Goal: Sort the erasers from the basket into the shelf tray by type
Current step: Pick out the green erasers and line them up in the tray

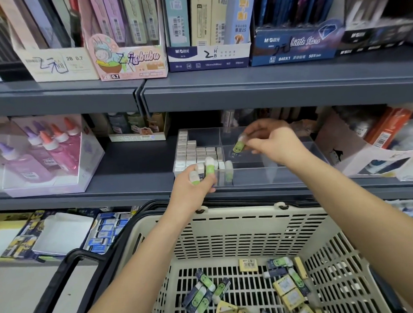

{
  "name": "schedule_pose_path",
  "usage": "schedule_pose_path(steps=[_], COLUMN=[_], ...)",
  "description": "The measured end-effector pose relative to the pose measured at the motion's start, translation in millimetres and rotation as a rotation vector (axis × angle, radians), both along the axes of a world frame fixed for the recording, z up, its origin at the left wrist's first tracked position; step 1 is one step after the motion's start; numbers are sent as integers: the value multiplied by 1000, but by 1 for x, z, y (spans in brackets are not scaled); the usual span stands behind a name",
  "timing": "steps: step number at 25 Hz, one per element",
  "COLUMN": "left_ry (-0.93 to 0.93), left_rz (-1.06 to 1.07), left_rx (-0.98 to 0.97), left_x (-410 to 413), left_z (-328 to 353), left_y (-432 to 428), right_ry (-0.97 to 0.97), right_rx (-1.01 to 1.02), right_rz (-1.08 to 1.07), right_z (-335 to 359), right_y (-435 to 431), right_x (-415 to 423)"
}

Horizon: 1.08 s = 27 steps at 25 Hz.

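A green eraser (238, 146) is being pinched at its upper end between the thumb and fingertips of the right hand (274, 142). Its green sleeve is being left hanging clear below the fingers, over a rear right compartment of the clear tray (295, 174) on the grey shelf (130, 159). Whether the eraser is touching the tray's floor cannot be told. Two more green erasers (210, 170) are being gripped in the curled fingers of the left hand (191, 192), with their white tops being held up above the knuckles. This hand is being held at the tray's front left corner, just in front of the white erasers (193, 152) that are being kept in upright rows in the left compartment. Another pale eraser (229, 170) is being seen upright behind the tray's front wall, just right of the left hand and apart from its fingers. Both forearms are being stretched over the far rim of the cream basket (250, 225), which is being held below the shelf edge. On the basket's slotted floor, loose erasers with green and navy sleeves (201, 294) are being left mixed with yellow erasers (287, 289), well apart from either hand. Pink and purple glue bottles (48, 147) are being displayed in a clear box to the tray's left, and boxes of pencil leads (127, 58) are being shown on the shelf above.
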<state>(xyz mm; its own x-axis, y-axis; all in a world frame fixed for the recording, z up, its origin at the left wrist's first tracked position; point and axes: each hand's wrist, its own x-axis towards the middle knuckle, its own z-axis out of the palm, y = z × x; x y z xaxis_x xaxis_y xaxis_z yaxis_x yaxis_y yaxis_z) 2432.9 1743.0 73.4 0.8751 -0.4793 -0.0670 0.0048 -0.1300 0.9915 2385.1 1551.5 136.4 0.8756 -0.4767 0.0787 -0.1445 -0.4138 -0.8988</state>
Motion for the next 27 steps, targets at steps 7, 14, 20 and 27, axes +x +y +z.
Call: schedule_pose_path(steps=[7,14,20,27], left_ry=[101,72,42,32], left_rz=[69,36,19,14], left_rx=[-102,-121,-123,-88], left_x=[0,-2,-3,-6], left_z=[-7,-3,0,8], left_y=[-2,-2,-2,-11], right_ry=[218,331,133,61], right_rx=[-119,-288,-374,-7], right_rz=[118,208,122,200], right_z=[-28,-41,-22,-11], right_y=[2,1,17,17], right_x=[24,26,4,-16])
